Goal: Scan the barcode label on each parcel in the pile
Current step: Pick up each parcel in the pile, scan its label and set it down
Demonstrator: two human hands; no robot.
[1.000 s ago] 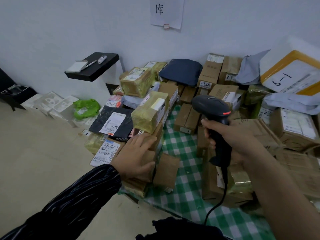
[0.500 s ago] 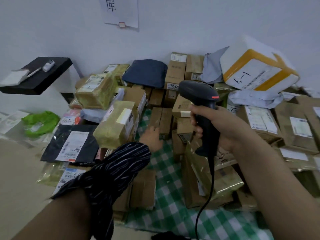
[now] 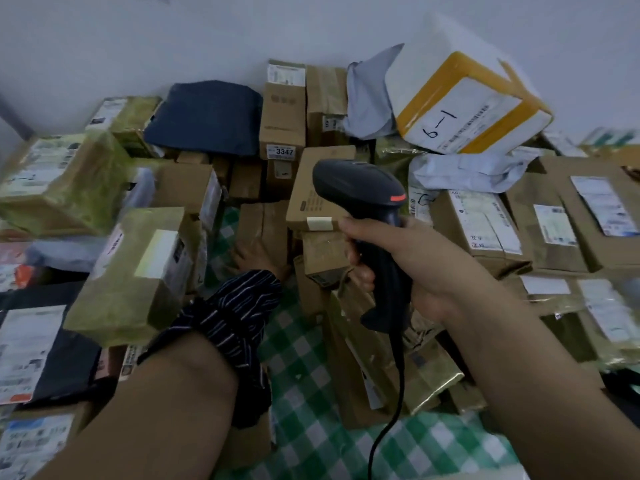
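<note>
1. There is a single view, from a wide-angle camera worn on the person's head.
2. It faces forward and down over both arms onto the pile of parcels (image 3: 282, 112), which is heaped against a pale wall (image 3: 173, 36) along the top edge.
3. It sits close. The left forearm (image 3: 166, 410) and its striped sleeve (image 3: 235, 313) fill the lower left, and the right hand (image 3: 415, 268) with the scanner (image 3: 356, 188) looms large near the centre.
4. The checked cloth (image 3: 304, 358) runs to the bottom edge.
5. The outer parcels look smeared and bent.
</note>
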